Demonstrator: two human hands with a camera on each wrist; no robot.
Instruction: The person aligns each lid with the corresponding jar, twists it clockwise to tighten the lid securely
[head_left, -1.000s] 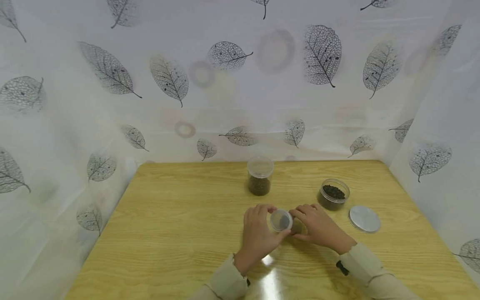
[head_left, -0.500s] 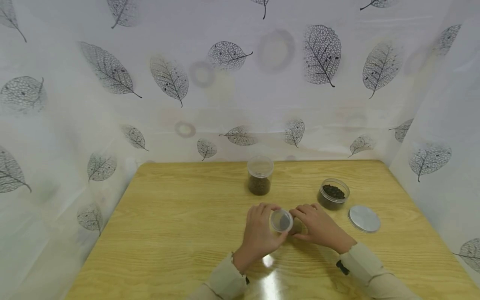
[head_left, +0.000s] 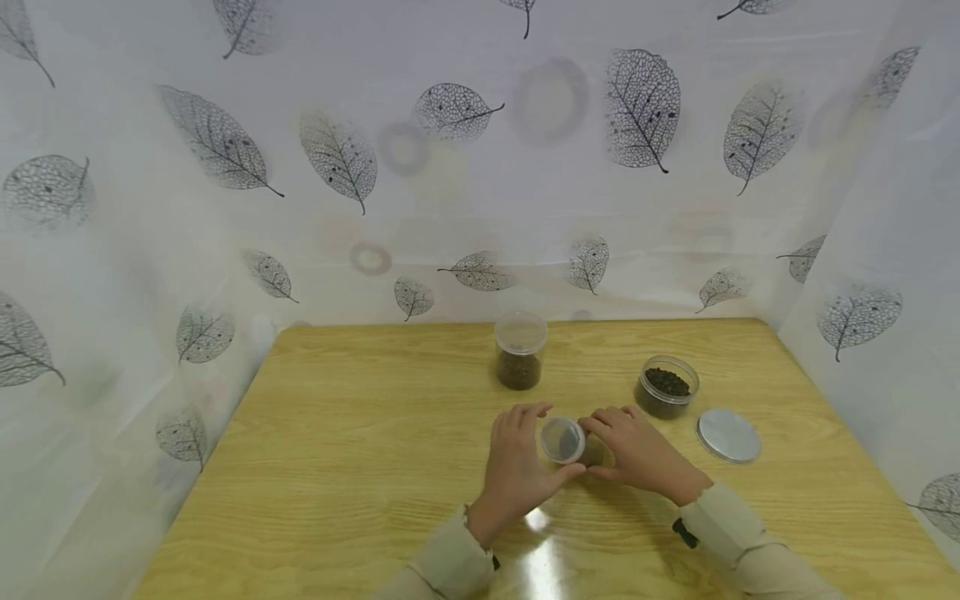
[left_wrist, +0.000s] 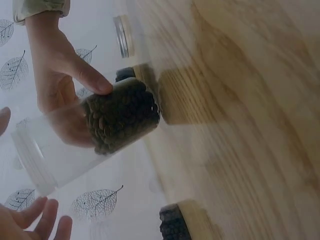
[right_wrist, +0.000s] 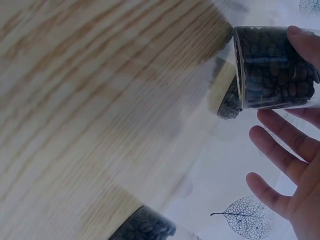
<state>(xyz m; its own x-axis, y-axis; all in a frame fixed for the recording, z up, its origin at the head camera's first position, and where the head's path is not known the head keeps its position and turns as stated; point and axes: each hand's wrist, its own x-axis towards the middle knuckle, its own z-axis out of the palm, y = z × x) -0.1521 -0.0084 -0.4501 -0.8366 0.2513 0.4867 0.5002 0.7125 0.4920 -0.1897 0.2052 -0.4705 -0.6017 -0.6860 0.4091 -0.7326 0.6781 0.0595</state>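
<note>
One jar [left_wrist: 67,150] of dark beans [left_wrist: 122,117] is gripped by the right hand [head_left: 637,450], axis slanted, rim [left_wrist: 32,162] toward the spread, empty left hand [head_left: 517,462].

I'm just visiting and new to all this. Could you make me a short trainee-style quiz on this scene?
1. Which hand grips a jar of dark beans?

2. True or false: the silver lid lies on the table beside the low jar.

3. How is the tall jar at the back placed?
a) lying on its side
b) standing upright
c) held in a hand

Key:
1. The right hand.
2. True.
3. b
</note>
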